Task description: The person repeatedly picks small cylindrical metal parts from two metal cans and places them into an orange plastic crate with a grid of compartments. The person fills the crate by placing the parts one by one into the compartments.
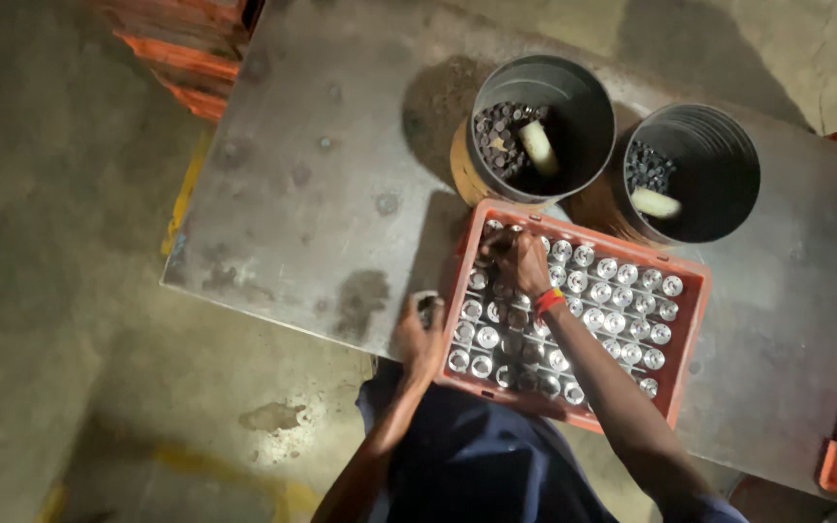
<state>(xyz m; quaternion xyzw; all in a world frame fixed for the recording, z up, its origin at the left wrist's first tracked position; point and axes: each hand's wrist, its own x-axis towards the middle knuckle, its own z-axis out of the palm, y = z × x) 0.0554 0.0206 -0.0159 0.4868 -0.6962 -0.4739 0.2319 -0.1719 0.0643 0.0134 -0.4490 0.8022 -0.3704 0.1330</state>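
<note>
Her right hand point(518, 260) grips a metal piece over the orange crate point(690, 320), the left hand point(421, 334) clutching another just outside; seating it needs an empty cell.

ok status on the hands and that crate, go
Right hand down in far-left corner of orange crate, fingers closed among shiny metal cylinders. Left hand grips small part at crate's near-left edge. Nothing blocking.
</note>
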